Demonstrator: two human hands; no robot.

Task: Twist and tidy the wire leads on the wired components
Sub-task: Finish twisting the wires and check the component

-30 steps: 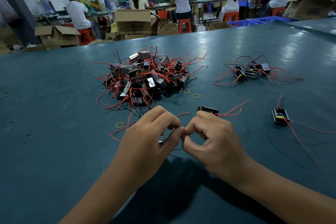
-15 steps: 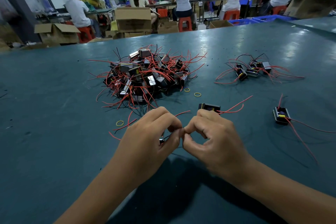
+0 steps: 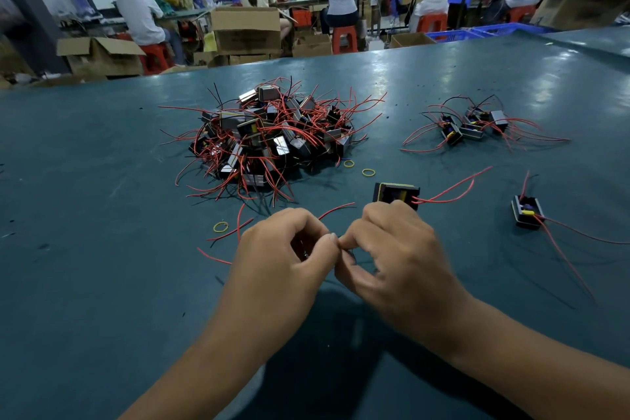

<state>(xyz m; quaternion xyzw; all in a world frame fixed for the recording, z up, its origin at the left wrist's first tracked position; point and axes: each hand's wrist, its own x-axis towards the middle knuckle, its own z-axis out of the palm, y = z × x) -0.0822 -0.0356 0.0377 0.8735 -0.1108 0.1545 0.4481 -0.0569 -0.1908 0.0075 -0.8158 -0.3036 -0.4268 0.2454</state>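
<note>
Thin dark wire leads [image 3: 349, 252] are sitting pinched between curled fingers of left hand [image 3: 283, 259] and right hand [image 3: 392, 249], near centre of teal counter [image 3: 85, 266]. Tangled red-wired black component pile [image 3: 272, 140] is lying farther back.

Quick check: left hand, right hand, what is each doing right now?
Left hand: fingers curled, pinching a thin wire lead at its fingertips.
Right hand: fingers curled, pinching the same lead; fingertips meet the left's.
</note>
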